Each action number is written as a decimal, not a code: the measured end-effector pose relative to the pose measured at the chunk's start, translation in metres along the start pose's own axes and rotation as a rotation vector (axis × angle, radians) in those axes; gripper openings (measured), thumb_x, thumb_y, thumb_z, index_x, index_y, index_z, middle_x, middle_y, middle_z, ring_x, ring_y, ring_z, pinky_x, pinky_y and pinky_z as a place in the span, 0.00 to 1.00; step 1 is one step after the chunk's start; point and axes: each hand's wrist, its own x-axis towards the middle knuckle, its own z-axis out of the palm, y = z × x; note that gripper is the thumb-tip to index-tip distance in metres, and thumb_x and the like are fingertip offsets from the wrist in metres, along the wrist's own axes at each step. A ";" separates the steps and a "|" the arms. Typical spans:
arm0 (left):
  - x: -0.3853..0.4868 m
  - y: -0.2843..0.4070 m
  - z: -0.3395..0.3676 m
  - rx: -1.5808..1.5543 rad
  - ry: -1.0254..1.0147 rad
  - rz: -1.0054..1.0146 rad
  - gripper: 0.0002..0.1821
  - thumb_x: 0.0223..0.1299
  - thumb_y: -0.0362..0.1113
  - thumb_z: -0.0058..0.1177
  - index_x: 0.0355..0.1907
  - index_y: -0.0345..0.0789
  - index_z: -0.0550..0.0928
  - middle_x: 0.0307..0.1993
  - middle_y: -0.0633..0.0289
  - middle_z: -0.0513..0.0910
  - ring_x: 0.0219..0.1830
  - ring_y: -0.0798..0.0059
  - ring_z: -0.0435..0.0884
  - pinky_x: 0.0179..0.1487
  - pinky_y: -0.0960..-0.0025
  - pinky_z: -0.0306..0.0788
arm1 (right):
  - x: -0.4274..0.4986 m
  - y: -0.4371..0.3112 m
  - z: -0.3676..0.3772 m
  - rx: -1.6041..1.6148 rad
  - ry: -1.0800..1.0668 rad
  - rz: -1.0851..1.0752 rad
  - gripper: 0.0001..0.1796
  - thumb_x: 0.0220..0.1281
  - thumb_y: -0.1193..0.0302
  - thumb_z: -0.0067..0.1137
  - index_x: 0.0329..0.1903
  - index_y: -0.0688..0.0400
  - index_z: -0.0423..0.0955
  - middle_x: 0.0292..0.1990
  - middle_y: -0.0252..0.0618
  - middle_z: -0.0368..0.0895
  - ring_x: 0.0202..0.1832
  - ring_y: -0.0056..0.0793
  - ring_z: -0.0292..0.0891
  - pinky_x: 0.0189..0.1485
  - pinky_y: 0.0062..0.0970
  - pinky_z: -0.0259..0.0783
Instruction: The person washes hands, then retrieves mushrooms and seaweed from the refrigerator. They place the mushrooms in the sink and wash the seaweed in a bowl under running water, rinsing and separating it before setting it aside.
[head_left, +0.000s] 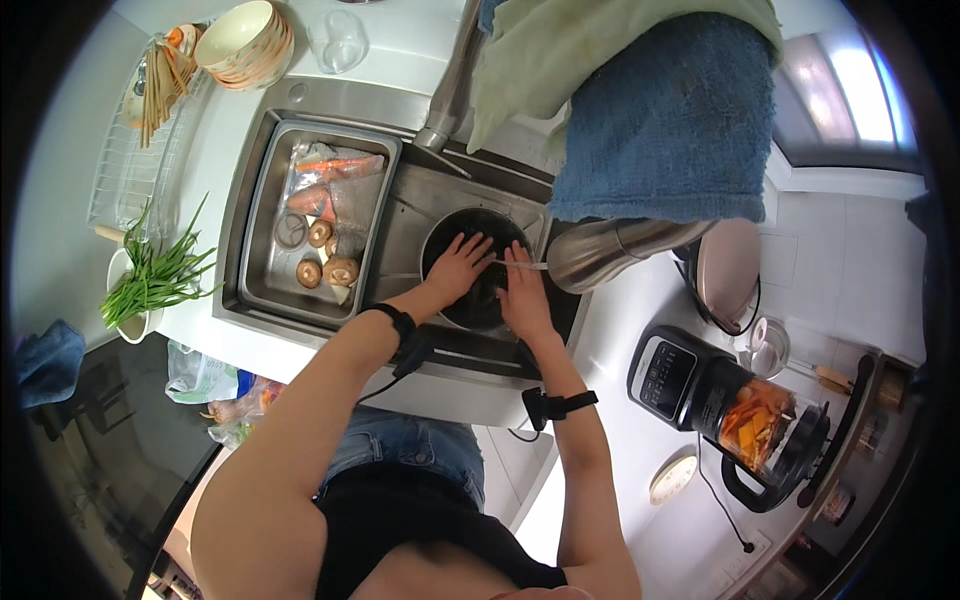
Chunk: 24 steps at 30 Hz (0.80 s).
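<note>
A dark round pan (444, 231) stands in the right side of the stainless steel sink (405, 174). My left hand (457, 268) reaches over it from the left, palm down with fingers apart. Opposite it, my right hand (523, 300) is at the pan's right side, fingers stretched forward and holding nothing visible. From the metal faucet head (586, 259), a thin stream of water (521, 264) crosses between the hands. The dark inside makes it hard to see what lies in the pan.
A steel tray (259, 274) in the sink's left side holds brown mushrooms (342, 271), a grey cloth (356, 206) and a packaged orange food (341, 166). Blue and green towels (667, 127) hang above the faucet. Beyond are green chives (161, 274), stacked bowls (244, 45) and a blender (694, 390).
</note>
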 end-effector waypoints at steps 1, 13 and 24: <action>0.003 -0.001 0.012 0.010 -0.130 0.049 0.30 0.69 0.39 0.42 0.73 0.42 0.62 0.75 0.63 0.56 0.78 0.65 0.49 0.78 0.52 0.43 | 0.004 0.006 0.013 -0.023 -0.024 -0.039 0.46 0.54 0.76 0.63 0.74 0.65 0.49 0.75 0.54 0.46 0.76 0.52 0.46 0.74 0.44 0.51; -0.006 -0.006 0.041 0.007 -0.421 -0.160 0.40 0.63 0.40 0.54 0.75 0.37 0.56 0.79 0.60 0.41 0.79 0.62 0.41 0.79 0.58 0.38 | 0.039 0.032 0.073 -0.299 -0.549 0.013 0.48 0.68 0.42 0.45 0.78 0.56 0.41 0.76 0.52 0.45 0.78 0.49 0.39 0.78 0.42 0.39; 0.027 -0.012 -0.043 -0.505 -0.433 -0.305 0.19 0.70 0.47 0.44 0.52 0.37 0.78 0.47 0.51 0.82 0.50 0.50 0.80 0.51 0.52 0.74 | 0.021 0.006 -0.007 0.228 -0.260 0.161 0.44 0.55 0.60 0.68 0.72 0.61 0.57 0.69 0.50 0.62 0.70 0.49 0.61 0.71 0.42 0.58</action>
